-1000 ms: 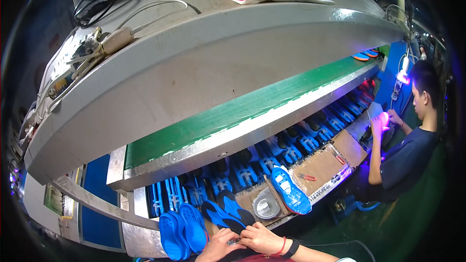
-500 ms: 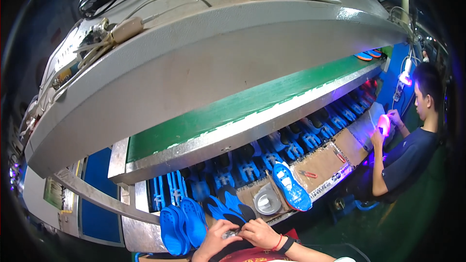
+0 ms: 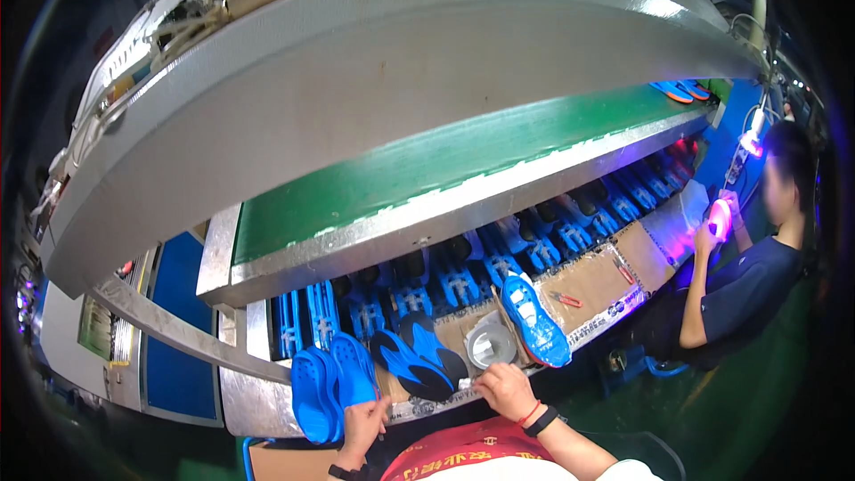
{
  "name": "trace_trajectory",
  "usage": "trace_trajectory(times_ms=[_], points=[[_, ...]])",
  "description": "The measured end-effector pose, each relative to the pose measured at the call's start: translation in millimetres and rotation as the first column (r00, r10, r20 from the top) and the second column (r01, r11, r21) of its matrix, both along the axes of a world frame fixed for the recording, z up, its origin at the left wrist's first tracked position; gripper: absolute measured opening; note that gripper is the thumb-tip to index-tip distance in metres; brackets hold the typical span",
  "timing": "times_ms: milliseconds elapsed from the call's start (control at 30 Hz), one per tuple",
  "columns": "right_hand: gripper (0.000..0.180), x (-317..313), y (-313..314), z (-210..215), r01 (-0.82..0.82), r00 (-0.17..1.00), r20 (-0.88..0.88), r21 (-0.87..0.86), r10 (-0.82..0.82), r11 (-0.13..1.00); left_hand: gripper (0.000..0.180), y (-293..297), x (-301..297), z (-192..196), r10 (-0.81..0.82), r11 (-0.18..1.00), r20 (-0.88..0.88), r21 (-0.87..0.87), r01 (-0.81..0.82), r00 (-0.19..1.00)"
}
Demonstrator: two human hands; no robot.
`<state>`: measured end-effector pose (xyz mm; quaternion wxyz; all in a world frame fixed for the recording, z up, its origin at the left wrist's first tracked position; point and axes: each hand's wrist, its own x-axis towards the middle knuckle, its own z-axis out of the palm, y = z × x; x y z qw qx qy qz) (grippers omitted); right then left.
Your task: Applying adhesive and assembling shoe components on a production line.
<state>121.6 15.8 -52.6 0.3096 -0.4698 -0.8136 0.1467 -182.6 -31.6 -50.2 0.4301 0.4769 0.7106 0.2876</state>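
Note:
My left hand (image 3: 363, 428) is at the near edge of the bench, just right of the blue clogs (image 3: 313, 396). Its fingers are closed, with a thin reddish bit showing at the fingertips, too small to name. My right hand (image 3: 509, 392) is below the round grey bowl (image 3: 491, 345), fingers bent together; what they may pinch is hidden. Between and beyond my hands lie blue-and-black shoe-shaped pieces (image 3: 419, 361). A blue shoe sole (image 3: 535, 321) with whitish patches inside rests right of the bowl.
Cardboard (image 3: 588, 272) covers the bench ledge, with red-handled hand tools (image 3: 565, 300) on it. Behind stands a row of blue clamps or racks (image 3: 454, 281), below a green conveyor belt (image 3: 427, 165) under a grey hood (image 3: 383, 80). A co-worker (image 3: 744, 289) sits at the right holding a pink-lit piece.
My hands were together in front of me over a small shiny thing. They have parted: the left moved left toward the clogs, the right moved right and up toward the bowl.

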Motion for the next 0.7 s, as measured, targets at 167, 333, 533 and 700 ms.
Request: trace_trajectory(times_ms=[167, 333, 533, 700], points=[[0.009, 6.3, 9.9, -11.2, 0.168, 0.982, -0.071, -0.084, -0.174, 0.982, 0.016, 8.1, -2.0, -19.1, -0.12, 0.965, -0.056, 0.226, 0.13, 0.991], [0.011, 2.9, 19.4, -9.0, 0.283, 0.959, 0.01, -0.139, -0.284, 0.949, 0.063, 34.6, 7.2, -19.3, -0.02, 0.989, -0.078, -0.148, 0.008, 0.997], [0.01, -10.0, 14.9, -14.7, 0.312, 0.95, 0.09, -0.21, -0.3, 0.926, 0.04, 52.6, 38.0, -37.3, -0.171, 0.953, -0.264, 0.202, 0.227, 0.949], [0.01, -13.0, 9.4, -16.0, 0.329, 0.944, 0.095, -0.214, -0.316, 0.92, 0.087, 85.4, 57.0, -49.6, -0.495, 0.736, -0.515, 0.179, 0.652, 0.7]])
